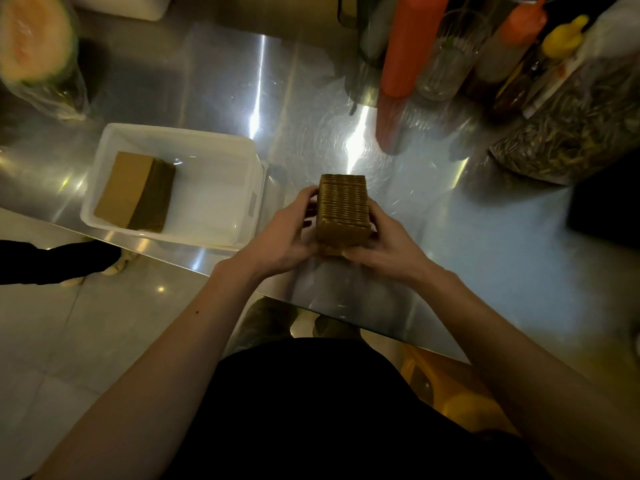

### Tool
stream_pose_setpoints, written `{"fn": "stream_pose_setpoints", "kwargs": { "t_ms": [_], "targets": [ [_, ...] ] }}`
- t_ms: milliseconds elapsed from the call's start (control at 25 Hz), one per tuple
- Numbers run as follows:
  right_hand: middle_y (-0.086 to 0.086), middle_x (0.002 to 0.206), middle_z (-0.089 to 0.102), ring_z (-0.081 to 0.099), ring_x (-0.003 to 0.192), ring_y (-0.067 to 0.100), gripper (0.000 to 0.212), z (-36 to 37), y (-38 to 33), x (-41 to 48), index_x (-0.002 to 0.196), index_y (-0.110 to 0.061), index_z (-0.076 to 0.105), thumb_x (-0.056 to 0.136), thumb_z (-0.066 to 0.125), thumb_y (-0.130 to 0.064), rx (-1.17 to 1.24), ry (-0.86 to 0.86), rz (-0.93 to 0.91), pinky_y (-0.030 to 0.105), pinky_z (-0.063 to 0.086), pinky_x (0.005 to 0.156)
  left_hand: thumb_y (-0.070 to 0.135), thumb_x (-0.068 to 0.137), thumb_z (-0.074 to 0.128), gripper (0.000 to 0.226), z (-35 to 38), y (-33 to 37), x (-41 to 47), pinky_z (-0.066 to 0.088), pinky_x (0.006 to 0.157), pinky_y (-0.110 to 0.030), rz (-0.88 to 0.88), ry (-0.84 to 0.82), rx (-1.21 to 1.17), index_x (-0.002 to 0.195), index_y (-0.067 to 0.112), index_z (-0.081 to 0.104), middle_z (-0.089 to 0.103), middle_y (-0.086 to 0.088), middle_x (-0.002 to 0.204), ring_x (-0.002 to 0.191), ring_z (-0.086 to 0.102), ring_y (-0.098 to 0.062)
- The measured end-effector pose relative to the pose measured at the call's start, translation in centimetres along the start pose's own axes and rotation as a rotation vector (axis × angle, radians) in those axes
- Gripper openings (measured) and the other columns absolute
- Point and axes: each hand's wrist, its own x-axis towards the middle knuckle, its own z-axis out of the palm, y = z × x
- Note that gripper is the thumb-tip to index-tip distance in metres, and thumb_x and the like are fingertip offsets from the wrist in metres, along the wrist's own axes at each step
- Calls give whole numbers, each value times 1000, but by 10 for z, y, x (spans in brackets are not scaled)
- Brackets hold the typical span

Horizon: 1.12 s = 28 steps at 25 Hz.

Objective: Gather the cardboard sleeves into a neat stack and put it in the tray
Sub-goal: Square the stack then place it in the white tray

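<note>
item: stack of cardboard sleeves (343,211), on edge, near the counter's (485,244) front edge. left hand (287,233) and right hand (377,242) closed against its two sides, pressing it together. white tray (256,188) just left of the hands, at the same front edge; another stack (136,192) lies in its left half. risk: loose pressure on the lift could let middle sleeves slide out or fan; the tray overhangs the edge slightly and may tip if knocked. obscured: stack's underside, fingertips behind it; background jars blurred.

Steel tabletop (225,81), wrapped halved melon (33,39) far left, orange squeeze bottle (408,53), yellow-capped bottle (564,36), jar of dried leaves (581,126) far right
</note>
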Motion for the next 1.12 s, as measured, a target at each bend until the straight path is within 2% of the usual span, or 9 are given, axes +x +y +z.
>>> {"fn": "stream_pose_setpoints", "kwargs": {
  "t_ms": [200,320,480,640,720,840,960,1080,1120],
  "targets": [
    [-13,122,57,60,105,3,74,-17,-22,-8,141,-25,40,78,76,-33,-21,-44,26,19,53,83,54,63,81,93,-29,16,-16,49,102,-42,-38,-52,-93,142,30,37,57,3,133,118,59,-15],
    [-14,119,61,63,102,3,68,-17,-47,-9,136,-28,44,76,73,-42,16,-42,21,20,55,80,56,60,79,91,-39,24,-25,53,97,-41,-86,-22,-197,138,29,40,56,4,130,113,61,-16],
    [-2,120,65,65,104,15,65,-9,-74,-6,130,-24,50,72,71,-47,119,-54,46,35,56,90,59,62,73,81,-51,30,-36,52,94,-34,-95,33,-306,131,30,44,57,8,129,114,59,-14],
    [0,112,69,68,100,19,54,13,-95,9,123,-24,55,77,71,-47,171,-31,90,46,55,90,62,59,69,66,-72,25,-47,54,90,-34,-107,87,-427,116,38,47,60,10,121,109,62,-15],
    [0,111,69,68,98,19,59,28,-104,19,126,-22,55,76,70,-49,176,-25,114,47,55,90,59,56,72,73,-85,18,-52,55,90,-33,-124,111,-498,119,33,47,60,8,120,109,63,-16],
    [0,110,69,69,98,19,59,55,-118,33,127,-21,54,77,70,-48,182,-17,147,47,54,92,53,54,76,86,-106,1,-61,55,93,-40,-166,142,-590,129,23,46,60,1,124,110,63,-21],
    [0,110,68,68,98,19,48,77,-129,44,125,-23,54,83,67,-43,188,-22,195,45,53,93,39,65,84,79,-122,-15,-64,54,93,-42,-197,155,-639,131,18,46,60,-3,124,110,63,-24],
    [-1,113,66,67,98,18,50,98,-140,58,130,-21,51,86,64,-41,183,4,223,41,54,92,30,76,73,62,-139,-30,-60,55,86,-39,-220,181,-659,128,16,44,58,-4,119,106,61,-25],
    [-1,112,65,66,98,18,50,103,-144,62,132,-21,50,87,63,-40,186,25,229,39,54,92,31,75,73,63,-144,-35,-57,55,85,-39,-229,181,-660,130,14,44,58,-5,121,107,61,-26]
  ]
}}
